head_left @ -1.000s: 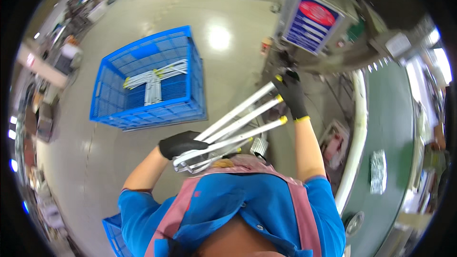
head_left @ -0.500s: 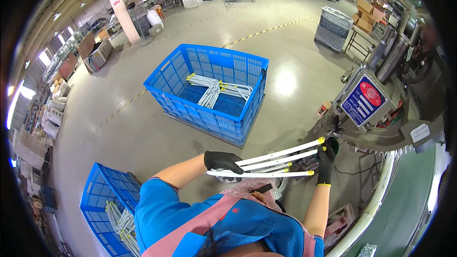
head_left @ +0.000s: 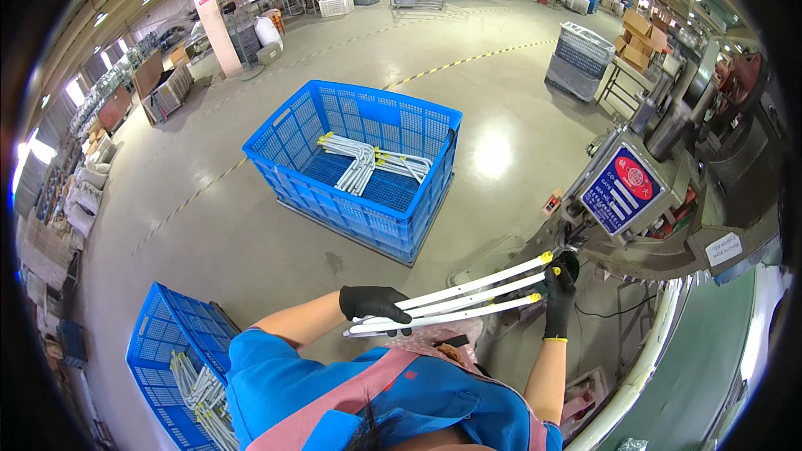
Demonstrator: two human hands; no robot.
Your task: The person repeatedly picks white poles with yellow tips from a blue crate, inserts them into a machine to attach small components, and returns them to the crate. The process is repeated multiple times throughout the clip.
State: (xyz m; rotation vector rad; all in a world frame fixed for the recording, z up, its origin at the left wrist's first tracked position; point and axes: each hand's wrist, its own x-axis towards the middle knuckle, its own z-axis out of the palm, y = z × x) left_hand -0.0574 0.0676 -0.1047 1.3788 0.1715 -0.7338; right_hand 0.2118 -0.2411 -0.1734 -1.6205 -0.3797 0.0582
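Observation:
My left hand (head_left: 373, 306), in a black glove, is closed around a bundle of white tubes (head_left: 474, 281) in front of my body. The tubes fan out a little toward the right and carry yellow tips. At that tipped end my right hand (head_left: 560, 296), also in a black glove, has its fingers bent around tube ends; part of its grip is hidden. Beyond my hands, a blue mesh-sided crate (head_left: 351, 221) holds bent white tubes (head_left: 359, 169) with yellow ends. Another blue crate (head_left: 154, 342) at the lower left contains more such tubes (head_left: 200, 392).
Close on the right stands a large metal machine with a blue and red plate (head_left: 622, 192). A green belt-like surface (head_left: 702, 376) with a pale curved rail runs below it. A grey crate stack (head_left: 579, 58) and a pillar (head_left: 209, 17) stand farther off; people work at the back.
The tubes between my hands now lie closer together and fan out less. Both hands keep their hold. The whole view has shifted slightly, with most things now a little farther left.

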